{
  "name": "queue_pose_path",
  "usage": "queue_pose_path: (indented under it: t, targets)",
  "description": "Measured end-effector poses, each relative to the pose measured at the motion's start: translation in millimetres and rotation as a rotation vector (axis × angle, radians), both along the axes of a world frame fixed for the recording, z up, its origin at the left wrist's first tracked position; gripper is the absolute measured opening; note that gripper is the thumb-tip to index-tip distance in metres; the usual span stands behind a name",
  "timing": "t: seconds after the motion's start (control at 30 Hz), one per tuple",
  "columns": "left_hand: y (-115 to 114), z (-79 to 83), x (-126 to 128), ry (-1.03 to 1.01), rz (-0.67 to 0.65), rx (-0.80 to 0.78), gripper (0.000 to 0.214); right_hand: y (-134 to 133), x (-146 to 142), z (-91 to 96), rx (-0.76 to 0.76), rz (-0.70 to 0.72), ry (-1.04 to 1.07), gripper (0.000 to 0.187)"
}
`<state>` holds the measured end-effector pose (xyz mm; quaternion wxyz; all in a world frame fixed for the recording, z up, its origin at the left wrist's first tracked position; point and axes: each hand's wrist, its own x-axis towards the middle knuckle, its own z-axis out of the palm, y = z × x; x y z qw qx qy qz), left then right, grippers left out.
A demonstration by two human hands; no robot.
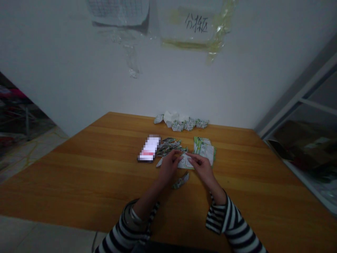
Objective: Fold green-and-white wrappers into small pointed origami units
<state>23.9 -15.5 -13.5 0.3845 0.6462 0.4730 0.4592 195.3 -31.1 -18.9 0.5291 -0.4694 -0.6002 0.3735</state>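
My left hand (169,166) and my right hand (201,165) meet over a small piece of white printed paper (185,161) lying on the wooden table (79,175). Both hands pinch its edges with bent fingers. A small folded paper piece (181,181) lies just in front of my hands. Left of the hands sits a phone (149,149) with a lit screen. Between the phone and my hands lies a loose heap of folded green-and-white paper pieces (168,145). A stack of flat printed sheets (204,148) rests right behind my right hand.
A row of several folded paper shapes (181,123) lines the table's far edge by the white wall. A taped note with handwriting (196,24) hangs on the wall. A metal shelf frame (302,116) stands at the right. Tiled floor shows at the left.
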Motion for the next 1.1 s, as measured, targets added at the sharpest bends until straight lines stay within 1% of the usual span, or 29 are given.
queue_pose_path:
  t: [0.07, 0.13, 0.2, 0.27, 0.4, 0.43, 0.5, 0.57, 0.6, 0.7, 0.77, 0.9, 1.1]
  targets:
    - [1.0, -0.1, -0.3, -0.047, -0.003, -0.022, 0.028, -0.6, 0.2, 0.7, 0.007, 0.056, -0.002, 0.036]
    - [2.1, 0.0, -0.2, -0.111, -0.042, -0.047, 0.028, -1.0, 1.4, 1.5, -0.007, 0.117, -0.003, 0.048]
    - [2.5, 1.2, 0.3, -0.138, -0.086, -0.042, 0.026, -0.7, 3.5, 1.9, -0.039, 0.147, -0.001, 0.054]
    - [1.6, 3.8, 0.8, -0.107, -0.101, 0.014, 0.023, 0.2, 5.8, 1.8, -0.065, 0.141, 0.001, 0.053]
    - [-3.1, 8.4, 2.2, -0.010, -0.109, 0.100, 0.024, 2.8, 10.1, 0.8, -0.105, 0.078, 0.021, 0.048]
    - [-4.2, 8.5, 2.6, -0.005, -0.111, 0.105, 0.025, 3.4, 11.1, 0.3, -0.107, 0.068, 0.032, 0.047]
    - [-5.2, 7.4, 3.3, -0.013, -0.116, 0.107, 0.035, 4.5, 12.7, -0.6, -0.106, 0.064, 0.059, 0.047]
    - [-4.8, 5.5, 3.5, -0.035, -0.130, 0.083, 0.044, 5.1, 14.0, -1.4, -0.103, 0.073, 0.089, 0.048]
    - [-4.1, 4.9, 3.4, -0.056, -0.134, 0.057, 0.045, 5.3, 14.5, -1.6, -0.101, 0.078, 0.099, 0.048]
    - [-1.7, 5.4, 2.5, -0.143, -0.142, -0.051, 0.043, 5.4, 14.5, -1.5, -0.092, 0.061, 0.109, 0.045]
    - [-0.8, 7.8, 1.6, -0.178, -0.140, -0.092, 0.043, 5.2, 14.0, -0.9, -0.095, 0.034, 0.095, 0.043]
    - [-0.8, 11.8, 0.0, -0.212, -0.149, -0.100, 0.040, 5.4, 14.4, -0.5, -0.088, 0.020, 0.071, 0.041]
    - [0.9, 8.8, -0.7, -0.200, -0.184, -0.102, 0.043, 8.9, 18.2, -5.3, -0.089, 0.022, 0.063, 0.042]
